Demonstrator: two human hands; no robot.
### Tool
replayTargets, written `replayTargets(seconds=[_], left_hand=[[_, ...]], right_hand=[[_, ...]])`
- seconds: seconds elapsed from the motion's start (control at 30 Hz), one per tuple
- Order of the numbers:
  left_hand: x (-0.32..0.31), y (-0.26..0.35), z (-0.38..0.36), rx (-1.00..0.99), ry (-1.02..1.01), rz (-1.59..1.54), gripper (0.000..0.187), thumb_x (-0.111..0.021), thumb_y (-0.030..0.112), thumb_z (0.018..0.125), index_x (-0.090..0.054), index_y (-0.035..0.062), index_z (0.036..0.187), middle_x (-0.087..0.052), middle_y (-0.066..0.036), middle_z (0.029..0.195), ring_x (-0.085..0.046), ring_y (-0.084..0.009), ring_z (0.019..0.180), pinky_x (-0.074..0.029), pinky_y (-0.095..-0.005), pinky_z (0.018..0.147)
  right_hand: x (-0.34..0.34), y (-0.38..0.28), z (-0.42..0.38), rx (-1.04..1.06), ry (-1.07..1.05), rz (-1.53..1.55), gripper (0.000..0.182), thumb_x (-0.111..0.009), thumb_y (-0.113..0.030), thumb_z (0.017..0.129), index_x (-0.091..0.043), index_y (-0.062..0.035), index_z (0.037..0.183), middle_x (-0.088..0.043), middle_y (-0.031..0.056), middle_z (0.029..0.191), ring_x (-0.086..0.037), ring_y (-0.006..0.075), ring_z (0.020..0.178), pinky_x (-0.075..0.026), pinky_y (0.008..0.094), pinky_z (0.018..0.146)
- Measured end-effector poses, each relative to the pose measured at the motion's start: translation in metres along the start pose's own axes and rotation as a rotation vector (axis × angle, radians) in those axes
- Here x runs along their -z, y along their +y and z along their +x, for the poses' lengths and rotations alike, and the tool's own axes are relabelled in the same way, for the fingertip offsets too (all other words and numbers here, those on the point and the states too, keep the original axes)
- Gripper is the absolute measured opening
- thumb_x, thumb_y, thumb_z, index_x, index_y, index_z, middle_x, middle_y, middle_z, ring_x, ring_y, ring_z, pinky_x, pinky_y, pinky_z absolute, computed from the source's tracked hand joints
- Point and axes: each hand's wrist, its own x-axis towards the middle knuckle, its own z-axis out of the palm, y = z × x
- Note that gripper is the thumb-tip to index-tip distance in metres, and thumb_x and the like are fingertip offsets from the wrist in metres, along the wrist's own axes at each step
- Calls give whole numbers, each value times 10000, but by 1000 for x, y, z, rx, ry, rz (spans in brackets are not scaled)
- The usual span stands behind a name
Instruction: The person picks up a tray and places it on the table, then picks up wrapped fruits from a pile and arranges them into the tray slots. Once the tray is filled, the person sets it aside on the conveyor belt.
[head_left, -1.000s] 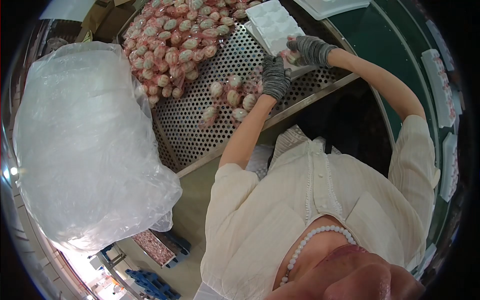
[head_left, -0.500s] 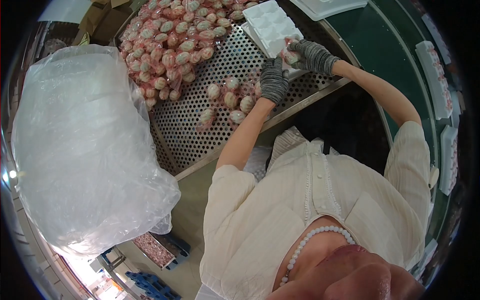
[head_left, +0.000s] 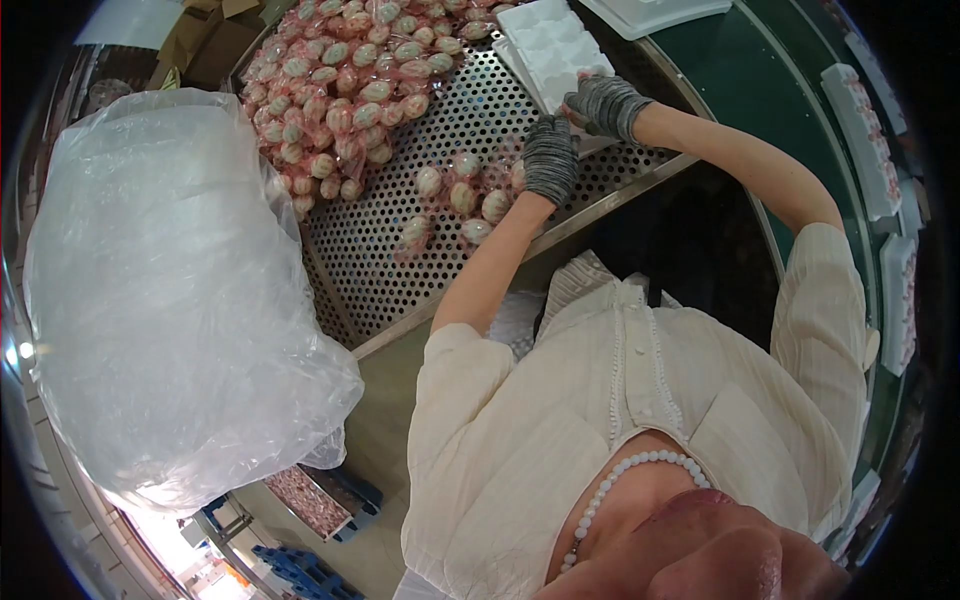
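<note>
My left hand (head_left: 551,160), in a grey striped glove, is closed at the near end of a white moulded tray (head_left: 553,42); its fingers hide whatever they hold. My right hand (head_left: 608,105), gloved alike, curls over the same end of the tray, its fingertips meeting those of the left. A bit of pink film shows between the hands, and the egg-shaped piece inside it is mostly covered. Several film-wrapped eggs (head_left: 462,198) lie loose beside my left hand on the perforated metal table (head_left: 365,265). Another white tray appears to lie under the first.
A big heap of wrapped eggs (head_left: 335,80) covers the table's far left. A bulky clear plastic bag (head_left: 170,300) stands at the left. To the right, filled white trays (head_left: 862,140) sit along a green belt (head_left: 735,95). The table has a raised metal rim (head_left: 610,205).
My right hand has shifted slightly left and now covers most of the wrapped egg that was visible between the hands. The white tray has moved slightly right. Filled trays have travelled up the view.
</note>
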Motion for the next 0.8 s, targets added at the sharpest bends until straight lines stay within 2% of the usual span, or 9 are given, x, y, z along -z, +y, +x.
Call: replayTargets(seconds=[0.1,0.17,0.33,0.43,0.5,0.57,0.67,0.73,0.8], left_hand=[[3,-1,3,-6,0,-32,432,-525,121,696,-418,-33,1085,-481,-194,906,-467,-316,842,-378,-383,776],[4,-3,4,130,-22,-248,427,-501,125,715,-408,-28,1102,-485,-187,906,-471,-311,830,-380,-379,770],[3,-3,4,6,27,-104,416,-489,134,724,-409,-22,1101,-482,-198,923,-471,-320,847,-380,-382,773],[0,-2,3,-8,-16,1,417,-488,129,716,-411,-22,1098,-476,-214,971,-463,-336,899,-372,-387,803],[2,-1,5,-3,-12,30,421,-486,122,710,-411,-23,1098,-471,-223,999,-456,-344,929,-367,-389,820],[9,2,8,31,-204,29,432,-483,107,697,-409,-25,1102,-453,-232,1052,-439,-347,980,-353,-400,846],[-1,-4,5,-49,-156,203,423,-488,92,680,-429,-22,1084,-460,-224,1031,-451,-339,955,-358,-405,830],[2,-3,8,-51,-213,222,416,-491,91,675,-438,-23,1072,-464,-220,1018,-454,-335,944,-359,-405,824],[5,-2,9,-56,-266,242,409,-494,90,670,-448,-25,1061,-467,-216,1005,-457,-330,933,-360,-406,818]], right_hand=[[11,0,2,73,-138,-80,301,-627,-232,630,-575,-113,902,-589,111,837,-565,255,831,-455,364,694],[18,-3,-1,58,-125,-85,300,-623,-231,633,-578,-120,908,-590,111,844,-568,250,831,-454,366,698],[12,-3,8,22,-173,-92,294,-613,-227,634,-581,-112,903,-591,114,844,-575,254,804,-456,360,690],[3,15,-1,-63,-76,86,315,-640,-204,602,-573,-87,886,-583,132,834,-570,267,777,-457,357,669],[-13,32,-7,82,158,552,317,-657,-164,579,-561,-65,865,-571,152,808,-560,280,754,-454,353,659],[-16,34,-11,179,253,425,326,-673,-130,557,-555,-65,854,-566,149,788,-557,276,750,-451,360,662],[-12,25,-10,87,210,378,314,-672,-90,532,-558,-60,823,-528,98,797,-523,271,727,-439,336,651],[2,11,1,14,-27,94,327,-652,-177,596,-557,-69,890,-571,143,798,-560,281,770,-449,371,677],[2,3,17,5,-123,52,333,-642,-180,607,-553,-64,906,-575,141,815,-564,282,777,-452,365,676]])
